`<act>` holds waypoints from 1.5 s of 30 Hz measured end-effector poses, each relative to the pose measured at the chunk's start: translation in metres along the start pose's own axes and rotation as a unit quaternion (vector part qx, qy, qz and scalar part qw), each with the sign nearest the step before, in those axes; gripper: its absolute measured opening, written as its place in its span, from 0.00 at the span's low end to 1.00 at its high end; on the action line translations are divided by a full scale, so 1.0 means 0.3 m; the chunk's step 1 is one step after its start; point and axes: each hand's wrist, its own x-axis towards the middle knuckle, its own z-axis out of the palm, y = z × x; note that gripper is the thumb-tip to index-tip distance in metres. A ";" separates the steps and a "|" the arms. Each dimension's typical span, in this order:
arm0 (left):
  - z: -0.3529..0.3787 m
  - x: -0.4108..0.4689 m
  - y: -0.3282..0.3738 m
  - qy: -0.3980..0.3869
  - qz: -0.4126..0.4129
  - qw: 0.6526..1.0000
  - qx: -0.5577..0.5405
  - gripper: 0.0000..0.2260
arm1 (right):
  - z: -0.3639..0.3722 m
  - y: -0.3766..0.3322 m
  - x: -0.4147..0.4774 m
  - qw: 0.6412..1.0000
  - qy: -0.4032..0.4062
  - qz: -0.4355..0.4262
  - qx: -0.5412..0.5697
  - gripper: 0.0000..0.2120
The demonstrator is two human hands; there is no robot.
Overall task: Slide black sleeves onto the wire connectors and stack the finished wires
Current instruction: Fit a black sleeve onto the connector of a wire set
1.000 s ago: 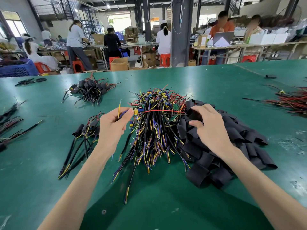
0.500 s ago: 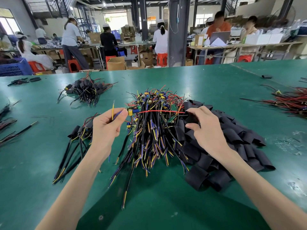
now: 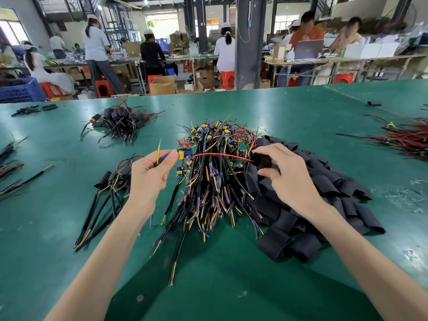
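On the green worktop [image 3: 289, 117], few sleeved wires [image 3: 111, 181] lie stacked at left and a large bare heap [image 3: 215, 181] remains; left hand [image 3: 150, 179] pinches one wire [image 3: 158, 149], right hand [image 3: 289, 179] pinches a sleeve [image 3: 261, 159].

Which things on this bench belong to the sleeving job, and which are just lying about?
In the job: left hand pinching a wire; right hand gripping a black sleeve; unsleeved wire pile; sleeve heap; finished stack by the left hand.
Lying about: far sleeved bundle; red wire bundle at right; loose sleeve far right; black scraps far left.
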 end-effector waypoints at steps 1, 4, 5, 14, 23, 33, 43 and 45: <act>0.003 -0.002 -0.001 0.001 -0.002 1.000 0.000 0.05 | -0.003 0.000 0.000 1.000 -0.004 0.002 -0.002 0.20; 0.010 -0.006 -0.003 0.004 -0.004 1.000 -0.001 0.04 | -0.010 -0.002 -0.005 1.000 -0.009 0.005 -0.012 0.21; 0.012 -0.008 -0.003 0.004 -0.001 1.000 0.001 0.04 | -0.012 -0.004 -0.006 1.000 -0.010 0.004 -0.017 0.20; 0.094 -0.084 0.007 -0.088 0.053 0.992 0.075 0.07 | 0.018 -0.066 -0.036 0.979 -0.012 -0.094 -0.179 0.21; 0.134 -0.119 0.007 -0.107 0.016 0.993 0.037 0.08 | 0.042 -0.110 -0.059 0.988 0.010 -0.112 -0.106 0.19; 0.118 -0.110 0.031 -0.138 0.008 0.990 0.040 0.06 | 0.038 -0.101 -0.051 0.997 -0.008 -0.069 0.045 0.17; 0.129 -0.125 0.012 -0.158 0.003 0.985 0.066 0.03 | 0.059 -0.100 -0.063 0.985 0.024 -0.164 -0.040 0.16; 0.132 -0.126 0.015 -0.147 0.016 0.987 0.066 0.03 | 0.062 -0.099 -0.063 0.985 0.032 -0.163 -0.042 0.16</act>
